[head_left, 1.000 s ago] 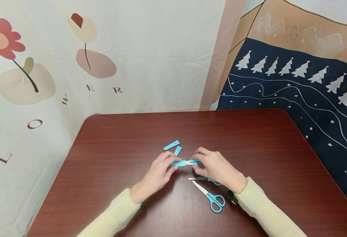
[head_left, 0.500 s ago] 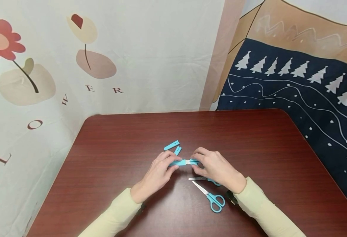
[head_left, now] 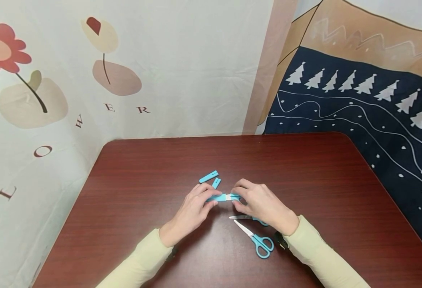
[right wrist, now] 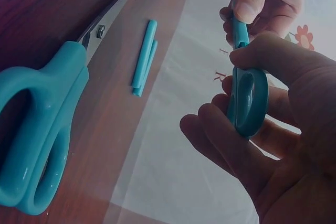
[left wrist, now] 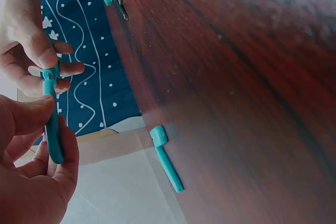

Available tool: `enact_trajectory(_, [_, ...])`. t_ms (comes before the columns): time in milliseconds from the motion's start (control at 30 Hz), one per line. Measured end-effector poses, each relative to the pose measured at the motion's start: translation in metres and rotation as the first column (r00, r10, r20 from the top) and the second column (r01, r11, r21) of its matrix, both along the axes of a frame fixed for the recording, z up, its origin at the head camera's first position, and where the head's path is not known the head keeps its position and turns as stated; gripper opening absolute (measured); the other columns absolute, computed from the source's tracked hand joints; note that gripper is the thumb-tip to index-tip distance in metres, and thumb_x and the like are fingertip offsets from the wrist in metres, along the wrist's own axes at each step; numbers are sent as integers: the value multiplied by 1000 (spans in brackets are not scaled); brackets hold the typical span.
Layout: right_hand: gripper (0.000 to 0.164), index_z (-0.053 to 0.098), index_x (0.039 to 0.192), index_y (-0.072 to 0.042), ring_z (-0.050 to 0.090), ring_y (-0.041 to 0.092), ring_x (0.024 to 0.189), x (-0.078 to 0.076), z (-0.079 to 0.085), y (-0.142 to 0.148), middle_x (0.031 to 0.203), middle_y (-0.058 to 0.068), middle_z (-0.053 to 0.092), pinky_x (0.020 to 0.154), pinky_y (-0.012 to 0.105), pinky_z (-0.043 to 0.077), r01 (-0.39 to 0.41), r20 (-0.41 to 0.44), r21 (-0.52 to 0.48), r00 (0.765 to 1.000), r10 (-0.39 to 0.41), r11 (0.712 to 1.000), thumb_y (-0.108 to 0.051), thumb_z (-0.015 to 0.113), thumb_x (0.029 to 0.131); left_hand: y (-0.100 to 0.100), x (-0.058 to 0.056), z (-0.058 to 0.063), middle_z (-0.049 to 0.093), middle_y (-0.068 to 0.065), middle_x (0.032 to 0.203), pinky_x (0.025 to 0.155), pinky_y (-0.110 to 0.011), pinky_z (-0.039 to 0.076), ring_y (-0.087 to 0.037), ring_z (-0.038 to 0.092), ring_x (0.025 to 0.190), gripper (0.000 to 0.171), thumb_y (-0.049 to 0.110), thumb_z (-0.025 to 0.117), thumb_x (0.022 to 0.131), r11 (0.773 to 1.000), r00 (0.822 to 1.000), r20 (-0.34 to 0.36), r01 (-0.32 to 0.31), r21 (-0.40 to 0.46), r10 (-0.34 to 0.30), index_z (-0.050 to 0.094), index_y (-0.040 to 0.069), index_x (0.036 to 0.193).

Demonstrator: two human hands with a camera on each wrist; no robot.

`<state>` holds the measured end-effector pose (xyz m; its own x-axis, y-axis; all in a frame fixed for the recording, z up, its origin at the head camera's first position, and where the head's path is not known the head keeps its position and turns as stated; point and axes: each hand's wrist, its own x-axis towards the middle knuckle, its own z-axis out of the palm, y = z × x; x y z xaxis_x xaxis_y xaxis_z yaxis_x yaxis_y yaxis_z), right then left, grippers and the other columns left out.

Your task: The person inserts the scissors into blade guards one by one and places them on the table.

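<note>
In the head view, my left hand [head_left: 193, 206] pinches a turquoise blade cover [head_left: 219, 198] between thumb and fingers. My right hand [head_left: 264, 203] grips a pair of scissors [right wrist: 260, 103] by its turquoise handles. The scissors' blades point left into the cover, and only a short bit of metal shows between cover and handles. Both are held above the table, as the left wrist view shows. Two more turquoise covers, a far one [head_left: 209, 176] and a nearer one [head_left: 216, 183], lie beyond my left fingers. The nearer one is partly hidden by them.
Two other scissors lie on the brown table [head_left: 153, 168] with bare blades. The front pair [head_left: 263, 243] is fully visible, while the second pair [head_left: 259, 221] is partly under my right hand. A patterned cloth [head_left: 196, 80] hangs behind the table.
My right hand has shifted very slightly left, and the strip of bare metal between the cover and the handles looks a little shorter. The left hand and the things on the table stay put.
</note>
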<state>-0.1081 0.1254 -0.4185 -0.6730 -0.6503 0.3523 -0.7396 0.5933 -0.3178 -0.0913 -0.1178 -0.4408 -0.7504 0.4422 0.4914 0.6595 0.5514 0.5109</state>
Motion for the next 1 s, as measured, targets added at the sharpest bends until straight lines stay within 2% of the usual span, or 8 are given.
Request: enact_trajectory(1000, [20, 76, 100, -7, 62, 7, 65, -1, -1, -2, 105, 4, 66, 58, 11, 48, -2, -53, -1, 999, 2, 1000, -15, 86, 85, 2, -1, -1, 67, 0, 105, 74, -30, 49, -17, 54, 92, 25, -1, 82, 85, 1000, 1000, 5, -1, 12, 1, 77, 7, 108])
